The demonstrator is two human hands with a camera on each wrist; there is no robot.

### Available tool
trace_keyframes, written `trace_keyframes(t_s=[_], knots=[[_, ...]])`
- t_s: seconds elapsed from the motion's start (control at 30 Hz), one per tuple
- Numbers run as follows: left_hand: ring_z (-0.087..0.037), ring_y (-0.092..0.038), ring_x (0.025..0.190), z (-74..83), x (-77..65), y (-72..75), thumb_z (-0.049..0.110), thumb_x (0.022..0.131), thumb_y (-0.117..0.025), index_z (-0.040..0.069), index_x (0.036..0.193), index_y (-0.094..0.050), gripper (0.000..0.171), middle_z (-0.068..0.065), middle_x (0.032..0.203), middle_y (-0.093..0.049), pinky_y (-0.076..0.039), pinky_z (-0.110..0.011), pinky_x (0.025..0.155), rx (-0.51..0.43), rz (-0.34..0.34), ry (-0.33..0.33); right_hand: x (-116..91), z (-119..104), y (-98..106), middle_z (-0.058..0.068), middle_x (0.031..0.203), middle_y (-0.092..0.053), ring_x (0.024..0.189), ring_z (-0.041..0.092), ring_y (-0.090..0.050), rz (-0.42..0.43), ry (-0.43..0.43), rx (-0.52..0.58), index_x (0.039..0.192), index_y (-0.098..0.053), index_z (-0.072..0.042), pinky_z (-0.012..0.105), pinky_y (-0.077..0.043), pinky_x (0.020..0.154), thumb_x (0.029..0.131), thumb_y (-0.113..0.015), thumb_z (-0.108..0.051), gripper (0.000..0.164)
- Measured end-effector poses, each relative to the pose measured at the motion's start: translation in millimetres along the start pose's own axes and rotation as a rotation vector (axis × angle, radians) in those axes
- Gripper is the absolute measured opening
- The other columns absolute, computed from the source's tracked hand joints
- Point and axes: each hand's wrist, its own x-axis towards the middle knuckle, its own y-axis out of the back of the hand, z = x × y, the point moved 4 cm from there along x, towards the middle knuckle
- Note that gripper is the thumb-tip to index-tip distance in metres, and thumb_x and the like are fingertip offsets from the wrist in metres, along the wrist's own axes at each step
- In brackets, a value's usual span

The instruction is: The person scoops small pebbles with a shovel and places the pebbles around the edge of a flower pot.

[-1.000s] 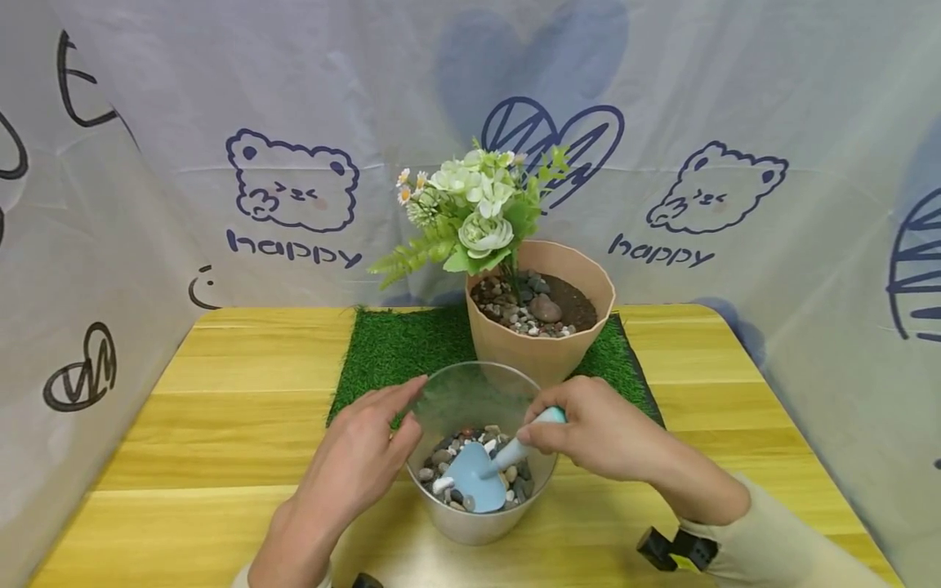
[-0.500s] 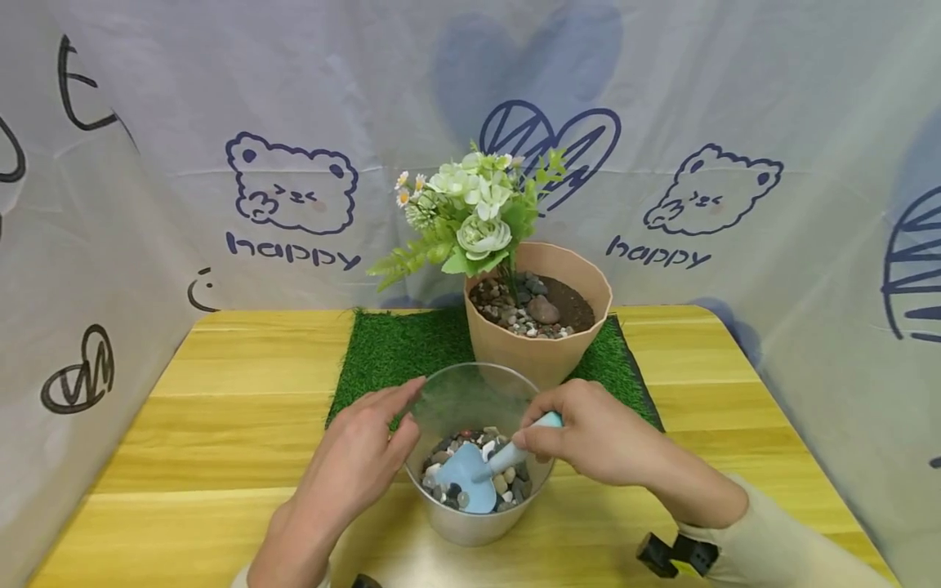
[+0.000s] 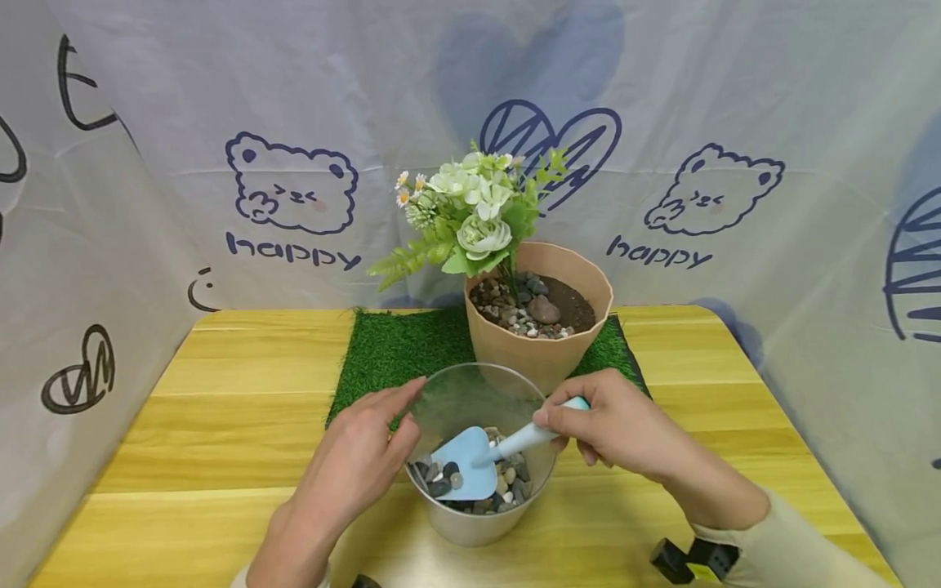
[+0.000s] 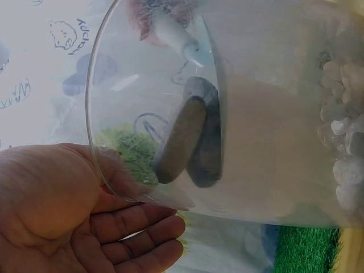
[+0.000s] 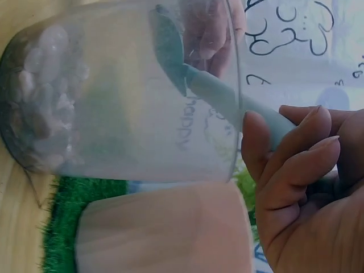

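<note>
A light-blue toy trowel (image 3: 470,457) sits inside a clear plastic bucket (image 3: 474,532), its blade carrying several grey pebbles (image 3: 450,475). My right hand (image 3: 610,425) grips its handle between thumb and fingers over the bucket's right rim. In the right wrist view the blade (image 5: 169,48) stands well above the stones at the bottom. My left hand (image 3: 360,453) touches the bucket's left side at the rim, index finger and thumb along the wall. Its other fingers (image 4: 145,239) extend loosely outside the bucket in the left wrist view. More mixed pebbles (image 3: 515,478) lie in the bucket.
Behind the bucket, a peach flowerpot (image 3: 529,355) stands on a green turf mat (image 3: 397,351). It holds soil, stones and a bunch of white-green flowers (image 3: 485,200). A wood-grain table (image 3: 243,392) lies beneath, with printed white cloth (image 3: 412,90) around it.
The trowel has come up out of the pebbles with stones on its blade, which has levelled. My right hand has shifted slightly right and up. The left hand has stayed at the rim.
</note>
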Motion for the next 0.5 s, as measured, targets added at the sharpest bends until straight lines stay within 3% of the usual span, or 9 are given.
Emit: trace_keyframes(t_s=[0.17, 0.5], knots=[[-0.032, -0.064, 0.13, -0.2, 0.1, -0.3, 0.017, 0.1, -0.06, 0.013, 0.148, -0.063, 0.048, -0.009, 0.141, -0.069, -0.055, -0.052, 0.103, 0.0, -0.007, 0.006, -2, 12, 3, 0.013, 0.076, -0.071, 0.046, 0.01, -0.048, -0.026, -0.023, 0.144, 0.104, -0.077, 0.005, 0.023, -0.037, 0.041, 0.101, -0.07, -0.022, 0.028], [-0.033, -0.064, 0.131, -0.2, 0.2, 0.4, 0.018, 0.101, -0.059, 0.013, 0.148, -0.063, 0.048, -0.009, 0.142, -0.069, -0.053, -0.054, 0.107, -0.006, -0.014, 0.008, -4, 23, 5, 0.007, 0.076, -0.073, 0.049, 0.007, -0.052, -0.036, -0.012, 0.24, 0.107, -0.074, 0.011, 0.022, -0.041, 0.044, 0.103, -0.067, -0.021, 0.033]])
